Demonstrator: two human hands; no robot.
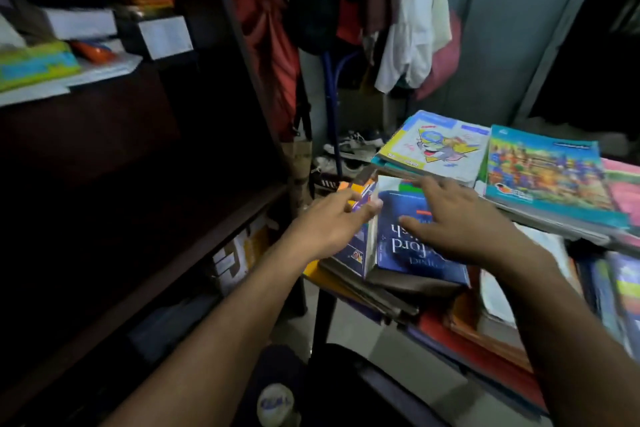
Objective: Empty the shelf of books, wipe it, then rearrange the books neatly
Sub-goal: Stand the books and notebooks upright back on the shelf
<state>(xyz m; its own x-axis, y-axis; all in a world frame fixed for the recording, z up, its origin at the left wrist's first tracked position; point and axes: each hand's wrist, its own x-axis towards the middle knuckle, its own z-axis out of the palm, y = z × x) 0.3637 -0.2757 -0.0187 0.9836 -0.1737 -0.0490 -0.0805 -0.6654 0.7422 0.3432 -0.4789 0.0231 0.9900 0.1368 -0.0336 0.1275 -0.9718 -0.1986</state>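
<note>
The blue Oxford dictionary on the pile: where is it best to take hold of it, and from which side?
Probably a grip across the width of the blue dictionary: left hand on the white page edge, right hand on the opposite edge. It is thick, lies flat on top, and both sides look reachable.

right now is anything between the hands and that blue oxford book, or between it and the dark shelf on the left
Nothing visible. Both hands are already at the blue Oxford book: the left hand at its left edge, the right hand over its cover. The gap across to the dark shelf looks open, though the shelf interior is too dark to judge.
</note>
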